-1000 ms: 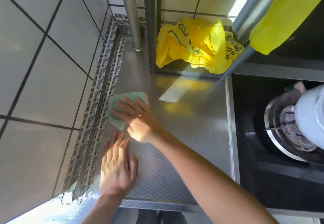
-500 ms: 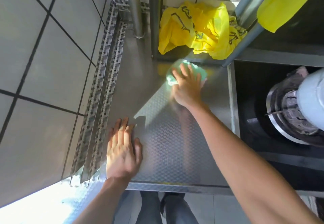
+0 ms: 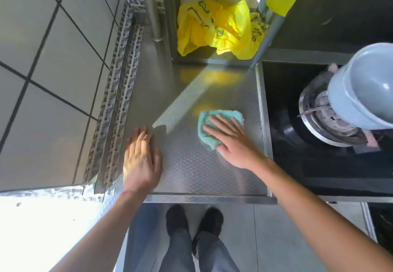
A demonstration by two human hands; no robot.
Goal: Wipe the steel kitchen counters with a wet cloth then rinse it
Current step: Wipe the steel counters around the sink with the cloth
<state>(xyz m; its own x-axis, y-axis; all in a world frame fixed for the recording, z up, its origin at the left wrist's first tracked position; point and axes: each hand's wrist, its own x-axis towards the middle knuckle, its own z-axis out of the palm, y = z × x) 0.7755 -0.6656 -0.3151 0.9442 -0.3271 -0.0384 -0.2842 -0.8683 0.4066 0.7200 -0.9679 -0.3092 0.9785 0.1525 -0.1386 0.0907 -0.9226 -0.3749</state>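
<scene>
The steel counter had a dimpled top and stood against a grey tiled wall, a black stove at its right edge. The right hand pressed flat, fingers straight, on the green cloth near that edge. The left hand lay open on the steel. A yellow bag at the back carried black lettering, unreadable.
</scene>
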